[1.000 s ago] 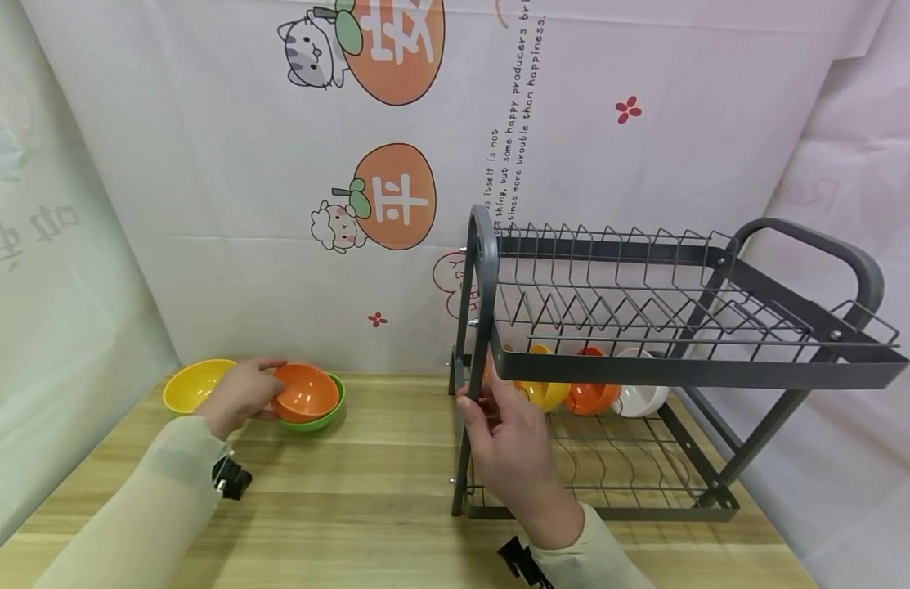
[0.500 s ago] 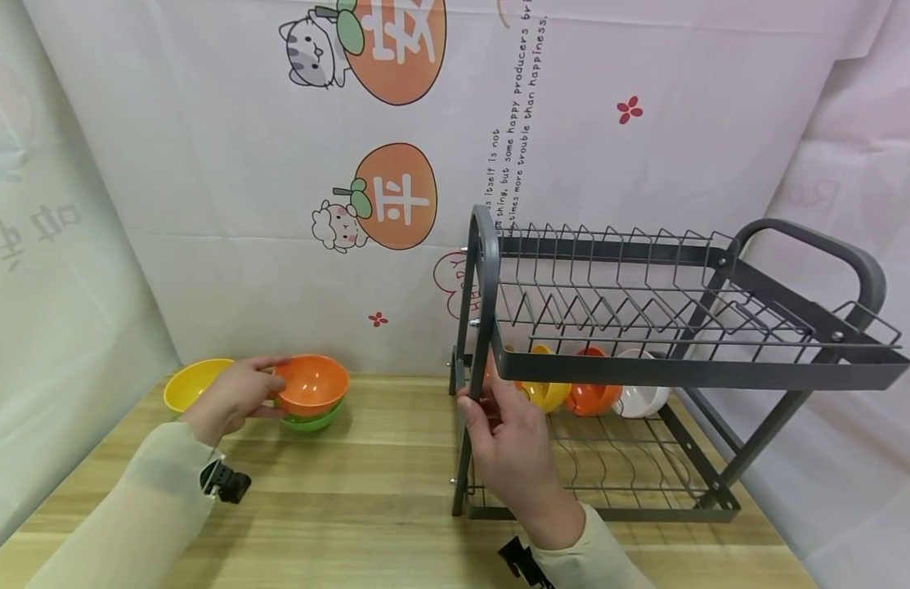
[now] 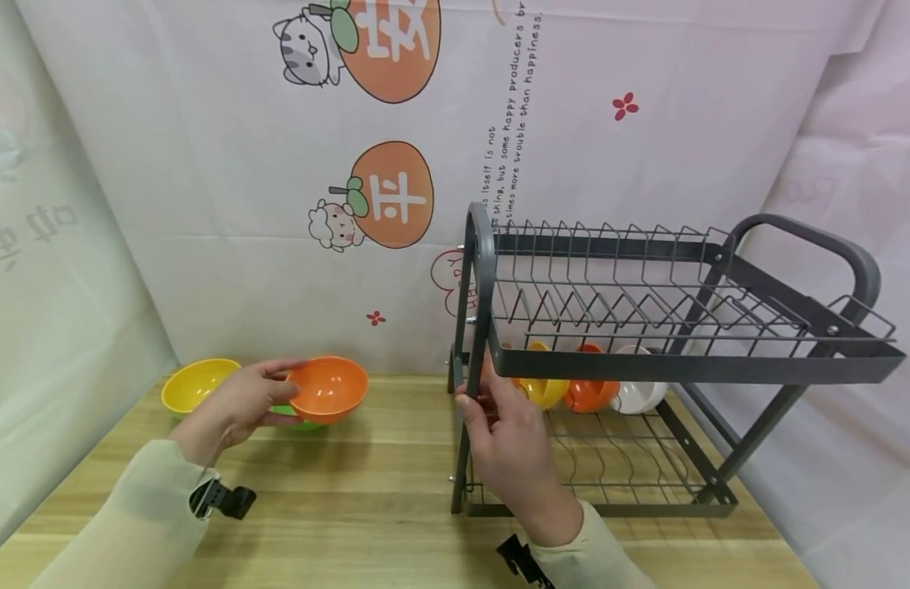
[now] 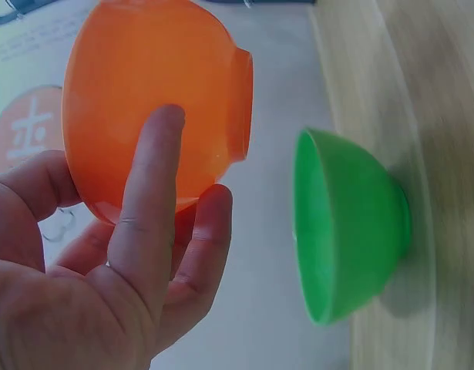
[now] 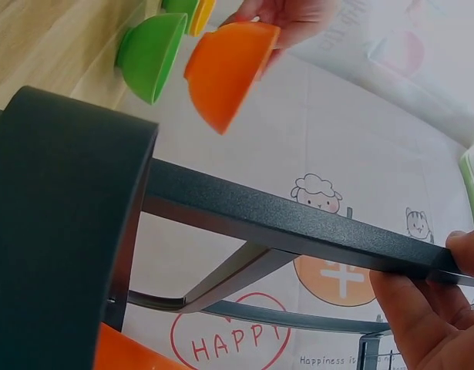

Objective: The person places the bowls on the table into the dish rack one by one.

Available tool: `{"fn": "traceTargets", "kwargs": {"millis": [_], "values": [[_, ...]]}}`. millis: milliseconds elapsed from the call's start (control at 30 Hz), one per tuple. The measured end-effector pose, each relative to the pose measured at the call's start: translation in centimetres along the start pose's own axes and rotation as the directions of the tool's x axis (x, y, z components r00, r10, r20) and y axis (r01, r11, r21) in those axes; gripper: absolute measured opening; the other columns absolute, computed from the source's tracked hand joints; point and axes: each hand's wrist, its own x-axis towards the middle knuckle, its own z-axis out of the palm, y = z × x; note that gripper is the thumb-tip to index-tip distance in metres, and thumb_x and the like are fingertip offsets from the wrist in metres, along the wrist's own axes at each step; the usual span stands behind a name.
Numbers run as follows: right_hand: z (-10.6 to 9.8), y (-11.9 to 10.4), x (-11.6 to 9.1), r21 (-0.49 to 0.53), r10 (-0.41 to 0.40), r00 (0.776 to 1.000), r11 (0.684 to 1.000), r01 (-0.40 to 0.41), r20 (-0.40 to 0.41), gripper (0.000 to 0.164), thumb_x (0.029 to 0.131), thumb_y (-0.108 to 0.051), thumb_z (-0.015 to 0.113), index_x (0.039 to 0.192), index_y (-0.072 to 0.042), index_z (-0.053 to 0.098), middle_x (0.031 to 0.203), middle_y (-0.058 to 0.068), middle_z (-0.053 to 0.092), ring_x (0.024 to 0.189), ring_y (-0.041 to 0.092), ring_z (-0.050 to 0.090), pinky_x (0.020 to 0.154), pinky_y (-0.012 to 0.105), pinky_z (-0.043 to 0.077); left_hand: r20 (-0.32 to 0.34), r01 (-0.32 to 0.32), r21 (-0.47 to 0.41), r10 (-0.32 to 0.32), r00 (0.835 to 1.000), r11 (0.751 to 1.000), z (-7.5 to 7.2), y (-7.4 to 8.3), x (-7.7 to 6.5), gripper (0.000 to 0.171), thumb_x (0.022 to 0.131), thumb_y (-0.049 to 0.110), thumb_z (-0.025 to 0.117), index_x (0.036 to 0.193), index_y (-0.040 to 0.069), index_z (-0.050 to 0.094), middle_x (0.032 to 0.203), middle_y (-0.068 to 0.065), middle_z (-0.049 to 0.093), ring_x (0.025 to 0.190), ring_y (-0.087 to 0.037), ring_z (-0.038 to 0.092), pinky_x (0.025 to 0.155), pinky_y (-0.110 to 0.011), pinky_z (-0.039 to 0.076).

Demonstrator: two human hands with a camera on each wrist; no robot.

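Observation:
My left hand (image 3: pixel 241 405) grips an orange bowl (image 3: pixel 329 388) by its left side, thumb at the rim and fingers against the outside. In the left wrist view the orange bowl hangs apart from a green bowl (image 4: pixel 352 227), which stands on the wooden table. Left of this hand sits a yellow bowl (image 3: pixel 199 384), with a bit of green showing under it. My right hand (image 3: pixel 513 450) holds the left front post of a dark grey two-tier dish rack (image 3: pixel 480 327), its thumb and fingers around the post in the right wrist view.
On the rack's lower tier several bowls lean in a row: a yellow bowl (image 3: pixel 543 394), an orange bowl (image 3: pixel 592 396) and a white bowl (image 3: pixel 640 397) among them. A printed white cloth (image 3: pixel 278 286) hangs behind the wooden table (image 3: pixel 351 507).
My left hand has lifted the orange bowl out of the green bowl and carried it a little to the right. My right hand has stayed on the rack's post.

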Motion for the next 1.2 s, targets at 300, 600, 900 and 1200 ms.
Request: {"fn": "traceTargets", "kwargs": {"millis": [300, 600, 900, 1200], "values": [[0.3, -0.1, 0.1, -0.008, 0.012, 1.000, 1.000, -0.012, -0.004, 0.060, 0.093, -0.012, 0.059, 0.146, -0.017, 0.032, 0.096, -0.007, 0.060, 0.067, 0.005, 0.052, 0.053, 0.022, 0.049, 0.088, -0.038, -0.075, 0.045, 0.995, 0.996, 2.8, 0.8, -2.7, 0.054, 0.091, -0.002, 0.051, 0.142, 0.001, 0.035, 0.139, -0.027, 0.026, 0.103, -0.034, 0.056, 0.080, -0.049, 0.050], [0.5, -0.1, 0.1, -0.017, 0.026, 1.000, 1.000, -0.026, -0.011, 0.066, 0.093, -0.011, 0.059, 0.148, -0.020, 0.025, 0.096, -0.008, 0.061, 0.068, 0.004, 0.050, 0.054, 0.021, 0.049, 0.178, -0.053, -0.151, 0.080, 0.981, 0.987, 5.7, 0.5, -5.0, 0.052, 0.089, -0.003, 0.056, 0.139, 0.000, 0.041, 0.133, -0.025, 0.033, 0.097, -0.035, 0.058, 0.076, -0.051, 0.052], [0.5, -0.3, 0.1, -0.026, 0.078, 0.997, 0.997, -0.077, 0.014, 0.064, 0.094, -0.014, 0.057, 0.149, -0.018, 0.024, 0.099, -0.008, 0.061, 0.069, 0.005, 0.051, 0.055, 0.022, 0.049, 0.242, -0.056, -0.207, 0.107, 0.964, 0.977, 8.2, -0.2, -7.1, 0.055, 0.087, 0.000, 0.059, 0.138, -0.002, 0.039, 0.134, -0.025, 0.033, 0.098, -0.035, 0.057, 0.074, -0.052, 0.052], [-2.4, -1.4, -0.4, -0.089, 0.291, 0.956, 0.954, -0.288, 0.033, 0.026, 0.095, -0.020, 0.055, 0.121, -0.022, 0.059, 0.111, -0.006, 0.060, 0.086, 0.005, 0.058, 0.068, 0.030, 0.052, 0.277, -0.107, -0.231, 0.170, 0.946, 0.967, 10.0, -0.5, -8.5, 0.054, 0.086, -0.001, 0.059, 0.136, -0.004, 0.041, 0.129, -0.026, 0.034, 0.098, -0.035, 0.056, 0.073, -0.053, 0.052]]}}
